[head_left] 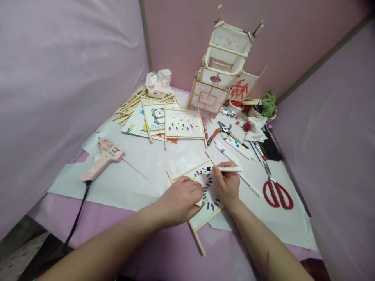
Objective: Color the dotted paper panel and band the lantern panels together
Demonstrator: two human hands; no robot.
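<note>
probably, the dots on the stick-framed sheet (201, 179) could smear if wet, since the left hand (183, 197) lies across its left part; a nudge there could also skew the marker (231, 169). the left hand is palm-down, curled, seemingly pinching a small white piece (200, 203). the right hand (227, 185), at the sheet's right side, pinches the marker, its black tip above the sheet's upper dots.

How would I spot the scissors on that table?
From the tall stick tower, come forward past the white pens, to the right of the right hand. The scissors lie there: unlike the red-handled pruners nearer the tower, they have two big red loops.
</note>
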